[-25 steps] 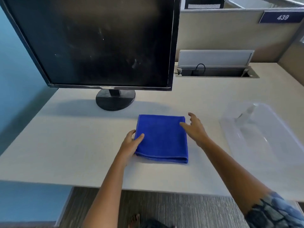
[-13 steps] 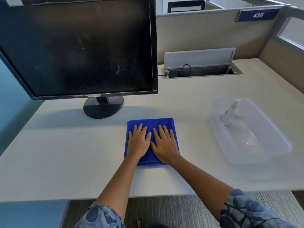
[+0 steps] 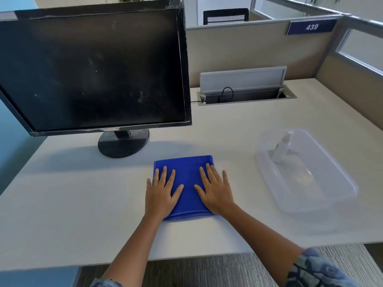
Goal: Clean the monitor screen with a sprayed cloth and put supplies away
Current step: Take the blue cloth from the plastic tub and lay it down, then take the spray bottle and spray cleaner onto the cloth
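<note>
A folded blue cloth [image 3: 186, 172] lies flat on the desk in front of me. My left hand [image 3: 161, 193] rests palm down on its left side, fingers spread. My right hand [image 3: 215, 192] lies palm down on its right side, fingers apart too. Neither hand grips anything. The black monitor [image 3: 93, 69] stands at the back left on a round base [image 3: 123, 145]; its dark screen shows smudges and specks. A small clear spray bottle [image 3: 283, 146] lies tilted inside a clear plastic bin [image 3: 331, 195] to the right of the cloth.
The pale desk [image 3: 62, 204] ends close to me, with carpet below. An open cable tray [image 3: 244, 96] with a raised lid sits at the back. Beige partition walls [image 3: 248, 50] close off the back and right; a blue wall is on the left.
My hands went from the cloth's side edges onto its top, close together, and have now slid apart toward its left and right sides. The view has shifted right and up.
</note>
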Demonstrator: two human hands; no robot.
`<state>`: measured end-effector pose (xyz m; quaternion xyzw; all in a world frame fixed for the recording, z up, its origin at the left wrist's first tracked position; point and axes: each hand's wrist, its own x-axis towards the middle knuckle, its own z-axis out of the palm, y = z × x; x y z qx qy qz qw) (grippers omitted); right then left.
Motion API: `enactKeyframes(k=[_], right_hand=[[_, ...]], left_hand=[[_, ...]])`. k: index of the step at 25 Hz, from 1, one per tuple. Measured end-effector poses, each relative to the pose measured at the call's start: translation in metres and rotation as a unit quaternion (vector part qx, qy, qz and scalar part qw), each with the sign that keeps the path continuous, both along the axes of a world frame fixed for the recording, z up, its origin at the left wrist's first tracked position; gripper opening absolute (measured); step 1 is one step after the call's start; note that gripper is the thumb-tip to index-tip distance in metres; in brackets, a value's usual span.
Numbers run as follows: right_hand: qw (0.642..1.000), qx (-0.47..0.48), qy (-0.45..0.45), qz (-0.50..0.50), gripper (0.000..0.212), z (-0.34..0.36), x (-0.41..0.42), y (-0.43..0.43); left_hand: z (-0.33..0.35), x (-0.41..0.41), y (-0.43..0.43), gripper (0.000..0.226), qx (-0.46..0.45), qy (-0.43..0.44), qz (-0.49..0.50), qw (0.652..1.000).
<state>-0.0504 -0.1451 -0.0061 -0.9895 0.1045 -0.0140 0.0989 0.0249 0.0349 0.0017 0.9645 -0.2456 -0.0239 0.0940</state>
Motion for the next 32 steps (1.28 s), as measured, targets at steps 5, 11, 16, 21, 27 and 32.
enactKeyframes(k=[5,11,16,21,27,32], right_hand=[[0.999,0.009,0.028,-0.024,0.069,0.01,-0.004,-0.003],[0.965,0.156,-0.209,0.018,0.052,0.093,-0.014,-0.026],[0.906,0.125,-0.334,-0.227,0.05,0.152,-0.021,-0.143],[0.913,0.141,-0.214,-0.319,0.045,0.121,-0.035,-0.191],[0.876,0.141,-0.324,-0.33,0.024,0.13,-0.045,-0.181],[0.83,0.16,-0.481,-0.233,0.036,0.197,-0.052,-0.15]], left_hand=[[0.002,-0.004,0.01,0.082,-0.009,0.015,0.022,1.0],[0.001,-0.004,0.01,0.108,-0.016,0.005,0.018,1.0],[0.002,-0.007,0.01,0.112,-0.023,0.001,0.016,1.0],[0.005,-0.01,0.009,0.077,-0.075,0.02,0.023,0.997],[0.001,-0.008,0.01,0.055,-0.102,0.013,0.033,0.994],[-0.001,-0.009,0.011,0.054,-0.123,0.007,0.038,0.992]])
